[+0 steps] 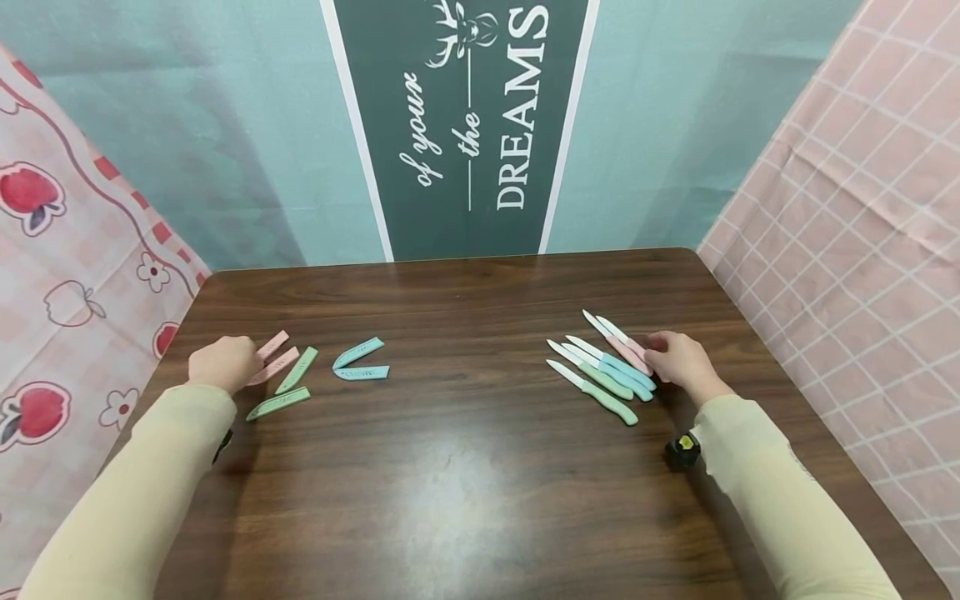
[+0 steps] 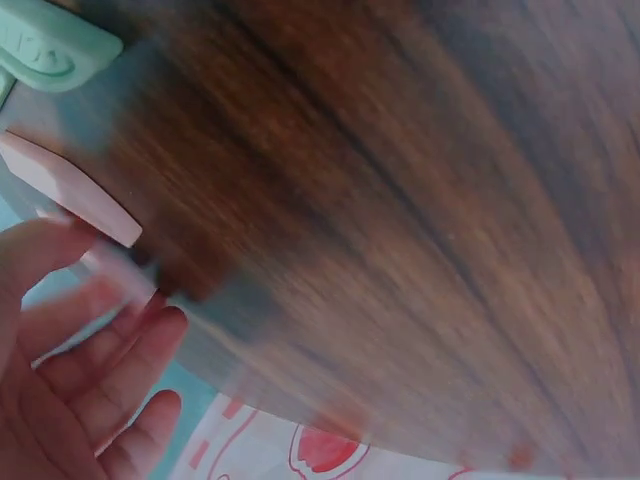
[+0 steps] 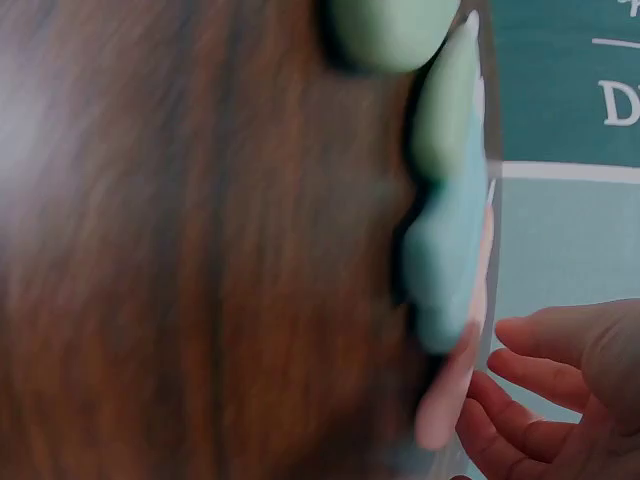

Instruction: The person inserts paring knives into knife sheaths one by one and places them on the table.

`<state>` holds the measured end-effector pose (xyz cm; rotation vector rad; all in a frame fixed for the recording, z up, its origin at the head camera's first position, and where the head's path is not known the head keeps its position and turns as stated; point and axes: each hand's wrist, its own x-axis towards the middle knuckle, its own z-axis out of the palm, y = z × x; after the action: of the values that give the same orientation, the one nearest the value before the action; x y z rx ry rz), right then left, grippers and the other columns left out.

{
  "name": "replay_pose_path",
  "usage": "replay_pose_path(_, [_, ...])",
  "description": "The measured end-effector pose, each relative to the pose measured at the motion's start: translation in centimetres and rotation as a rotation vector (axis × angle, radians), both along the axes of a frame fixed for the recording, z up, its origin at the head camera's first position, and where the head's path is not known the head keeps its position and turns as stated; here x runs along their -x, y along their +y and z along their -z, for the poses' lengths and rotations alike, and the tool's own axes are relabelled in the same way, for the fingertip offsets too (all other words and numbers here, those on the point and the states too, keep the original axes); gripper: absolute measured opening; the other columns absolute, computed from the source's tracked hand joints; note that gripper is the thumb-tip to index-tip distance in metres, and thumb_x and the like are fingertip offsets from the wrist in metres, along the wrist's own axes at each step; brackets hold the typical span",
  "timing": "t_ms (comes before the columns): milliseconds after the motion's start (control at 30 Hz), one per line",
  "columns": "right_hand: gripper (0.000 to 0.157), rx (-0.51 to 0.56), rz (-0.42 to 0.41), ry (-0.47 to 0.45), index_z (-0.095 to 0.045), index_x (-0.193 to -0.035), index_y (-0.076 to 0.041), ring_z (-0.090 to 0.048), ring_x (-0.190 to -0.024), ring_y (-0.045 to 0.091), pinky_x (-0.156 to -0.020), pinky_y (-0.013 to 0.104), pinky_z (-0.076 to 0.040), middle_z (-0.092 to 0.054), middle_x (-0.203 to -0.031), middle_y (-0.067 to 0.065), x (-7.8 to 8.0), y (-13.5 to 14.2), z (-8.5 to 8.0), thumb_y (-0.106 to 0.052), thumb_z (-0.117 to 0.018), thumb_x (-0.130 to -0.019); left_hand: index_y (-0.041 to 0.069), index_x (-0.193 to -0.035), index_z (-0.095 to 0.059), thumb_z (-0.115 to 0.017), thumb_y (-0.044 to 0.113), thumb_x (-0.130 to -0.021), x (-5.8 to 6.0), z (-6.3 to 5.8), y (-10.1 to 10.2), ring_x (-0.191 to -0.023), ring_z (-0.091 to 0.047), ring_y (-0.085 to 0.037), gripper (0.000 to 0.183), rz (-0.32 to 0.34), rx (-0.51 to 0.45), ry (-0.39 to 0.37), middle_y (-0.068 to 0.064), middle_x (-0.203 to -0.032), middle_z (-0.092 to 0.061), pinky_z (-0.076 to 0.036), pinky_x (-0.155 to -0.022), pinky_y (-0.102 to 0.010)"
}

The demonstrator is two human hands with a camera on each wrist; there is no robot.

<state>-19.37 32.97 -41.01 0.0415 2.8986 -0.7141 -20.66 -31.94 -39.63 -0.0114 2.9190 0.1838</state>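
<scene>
At the table's left, my left hand [image 1: 223,364] pinches the end of a pink knife sheath [image 1: 272,343]; the left wrist view shows it, blurred, between thumb and fingers. A second pink sheath [image 1: 274,367] lies beside it. Two green sheaths [image 1: 297,370] are nearby, with two blue sheaths [image 1: 363,372] farther right. Over at the right, my right hand [image 1: 681,364] is beside the handle ends of two pink knives [image 1: 626,346], its fingers spread apart in the right wrist view. Blue-handled knives [image 1: 622,371] and green-handled knives [image 1: 606,398] lie alongside, their white blades pointing far left.
The brown wooden table [image 1: 450,458] fills the area between the hands. Behind it hangs a teal cloth with lettering [image 1: 465,125]. Patterned cloths [image 1: 862,208] border both sides.
</scene>
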Motion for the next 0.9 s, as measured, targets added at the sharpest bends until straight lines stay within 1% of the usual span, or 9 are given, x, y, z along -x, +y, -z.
replay_pose_path(133, [0.043,-0.014,-0.009,-0.001,-0.051,-0.121,0.010,-0.053,-0.099,0.042,-0.081,0.053,-0.044,-0.056,-0.113,0.030,0.0,0.4,0.3,-0.020,-0.055,-0.091,0.003,-0.063,-0.058,-0.049,0.023,-0.089,-0.1,-0.4,0.2,-0.062,-0.057,-0.035,0.034,-0.073,-0.032,0.018,-0.023,-0.072,-0.060,-0.044,-0.047,-0.048])
replay_pose_path(200, [0.043,-0.016,-0.015,0.002,-0.052,-0.120,0.010,-0.054,-0.096,0.040,-0.080,0.051,-0.045,-0.058,-0.111,0.028,0.0,0.4,0.4,-0.022,-0.057,-0.091,0.004,-0.060,-0.056,-0.047,0.023,-0.090,-0.1,-0.4,0.3,-0.059,-0.057,-0.036,0.037,-0.086,-0.051,0.080,-0.020,-0.066,-0.058,-0.043,-0.045,-0.047])
replay_pose_path(300, [0.044,-0.024,-0.024,0.000,-0.053,-0.119,0.010,-0.055,-0.090,0.036,-0.076,0.047,-0.047,-0.059,-0.109,0.027,-0.1,0.4,0.5,-0.023,-0.059,-0.090,0.005,-0.060,-0.057,-0.046,0.020,-0.091,-0.2,-0.5,0.6,-0.056,-0.055,-0.034,0.036,-0.107,-0.107,0.221,-0.016,-0.062,-0.058,-0.041,-0.044,-0.045])
replay_pose_path(400, [0.040,-0.032,-0.028,-0.008,-0.058,-0.115,0.008,-0.057,-0.083,0.031,-0.071,0.042,-0.049,-0.062,-0.102,0.024,0.0,0.5,0.5,-0.023,-0.060,-0.090,0.002,-0.075,-0.065,-0.051,0.020,-0.093,-0.3,-0.6,1.3,-0.055,-0.052,-0.029,0.030,-0.150,-0.216,0.359,-0.017,-0.068,-0.061,-0.039,-0.047,-0.041])
replay_pose_path(500, [0.034,-0.026,-0.019,-0.024,-0.062,-0.107,0.006,-0.057,-0.071,0.024,-0.063,0.035,-0.048,-0.065,-0.087,0.016,0.0,0.7,0.6,-0.023,-0.061,-0.089,-0.003,-0.092,-0.066,-0.053,0.023,-0.094,-0.4,-0.8,2.7,-0.061,-0.049,-0.028,0.030,-0.194,-0.363,0.443,-0.020,-0.081,-0.064,-0.038,-0.055,-0.038])
replay_pose_path(600, [0.030,-0.019,-0.006,-0.040,-0.063,-0.102,0.006,-0.055,-0.062,0.018,-0.056,0.030,-0.045,-0.061,-0.073,0.008,0.1,0.8,0.5,-0.022,-0.062,-0.089,-0.007,-0.103,-0.056,-0.045,0.026,-0.098,-0.5,-1.0,4.8,-0.074,-0.053,-0.031,0.035,-0.197,-0.560,0.413,-0.025,-0.096,-0.060,-0.041,-0.064,-0.037])
replay_pose_path(733, [0.030,-0.004,-0.003,-0.031,-0.059,-0.101,0.007,-0.054,-0.059,0.017,-0.054,0.028,-0.044,-0.059,-0.072,0.007,0.2,0.8,0.6,-0.021,-0.061,-0.089,-0.005,-0.103,-0.041,-0.036,0.021,-0.099,-0.7,-1.1,8.4,-0.098,-0.062,-0.028,0.027,-0.189,-0.950,0.260,-0.030,-0.113,-0.053,-0.053,-0.078,-0.037])
replay_pose_path(800, [0.030,0.010,-0.001,-0.023,-0.058,-0.101,0.007,-0.054,-0.061,0.018,-0.054,0.028,-0.044,-0.059,-0.075,0.009,0.2,0.8,0.8,-0.021,-0.061,-0.090,-0.003,-0.099,-0.039,-0.037,0.016,-0.098,-0.9,-1.2,10.3,-0.098,-0.064,-0.022,0.019,-0.201,-1.129,0.208,-0.032,-0.118,-0.051,-0.054,-0.079,-0.036])
replay_pose_path(900, [0.027,0.019,-0.002,0.021,-0.057,-0.099,0.006,-0.054,-0.066,0.021,-0.058,0.032,-0.044,-0.059,-0.080,0.012,0.2,1.0,1.1,-0.020,-0.061,-0.090,0.001,-0.094,-0.040,-0.042,0.010,-0.097,-1.0,-1.1,12.9,-0.086,-0.067,-0.010,0.009,-0.226,-1.291,0.200,-0.027,-0.111,-0.058,-0.055,-0.075,-0.031])
